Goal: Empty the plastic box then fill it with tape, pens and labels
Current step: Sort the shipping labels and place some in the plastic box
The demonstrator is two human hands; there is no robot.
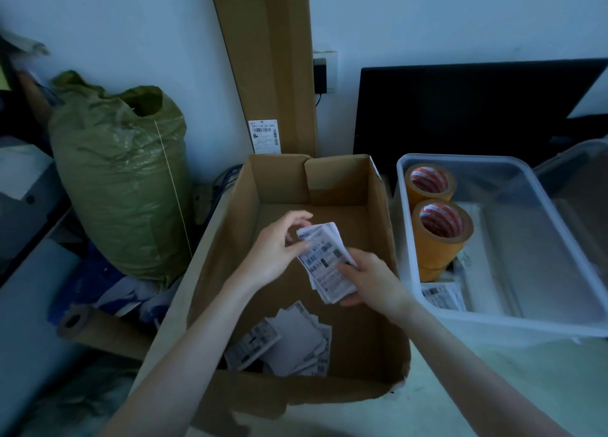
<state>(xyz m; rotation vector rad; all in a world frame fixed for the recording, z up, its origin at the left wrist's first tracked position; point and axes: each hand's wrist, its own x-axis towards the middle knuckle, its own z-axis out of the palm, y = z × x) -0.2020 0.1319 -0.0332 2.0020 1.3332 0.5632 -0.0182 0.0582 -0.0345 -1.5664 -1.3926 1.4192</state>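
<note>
Your hands hold a stack of labels (pixel 324 262) over the cardboard box (pixel 383 206); more labels (pixel 289 341) lie inside it. To its right, the plastic box (pixel 513 318) holds two tape rolls (pixel 439 229).

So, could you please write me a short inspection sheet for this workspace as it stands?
Surface: pale table carrying both boxes.
Job's things: plastic box holds two tape rolls and some labels; no pens seen. Loose labels lie in the cardboard box.
Clutter: green sack, cardboard tube.
Grips: left hand and right hand both hold a label stack over the cardboard box.
Cables: plug and lead at the wall socket.
Surroundings: wall, leaning flat carton, dark monitor.
</note>
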